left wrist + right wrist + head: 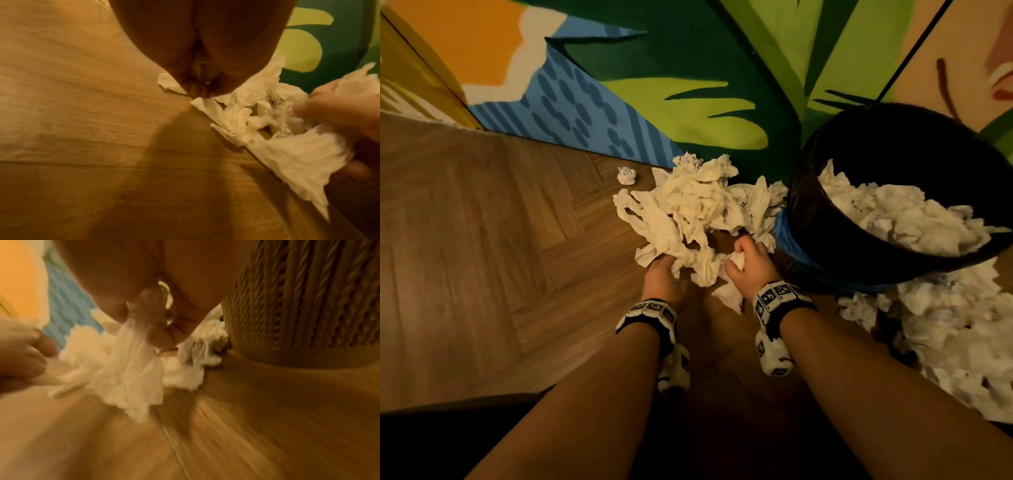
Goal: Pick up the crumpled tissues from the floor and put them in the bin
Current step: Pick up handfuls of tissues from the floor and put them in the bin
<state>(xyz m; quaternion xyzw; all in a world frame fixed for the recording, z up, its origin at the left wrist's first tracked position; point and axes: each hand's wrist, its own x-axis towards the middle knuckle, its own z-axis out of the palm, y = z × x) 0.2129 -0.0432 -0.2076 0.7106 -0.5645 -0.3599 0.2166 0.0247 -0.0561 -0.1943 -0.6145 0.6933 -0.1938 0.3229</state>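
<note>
You're down at the heap now, both hands working the near edge of the crumpled tissues (688,209) on the wooden floor (482,240), hard against the painted wall (688,68). Your right hand (748,265) has its fingers curled round a wad of tissue, and in the right wrist view a sheet trails down from that pinch. Your left hand (664,277) is pushed in under the pile's near edge; its fingers are buried in the paper, so I can't tell whether they're clamped or just scooping.

The bin (893,192) stands just to the right of the pile, touching its edge, already holding plenty of tissue. More lies on the floor at the bin's near right side (945,325), and one small ball (626,175) sits alone by the wall, left of the heap.

My advice: bring the two hands together and squeeze the loose sheets into one tight bundle before you lift, or the trailing ends will likely shed on the way over. Both forearms reach straight forward and down, wrists low near the floor, hands close together but not touching. It's a short swing right to the bin's rim.
</note>
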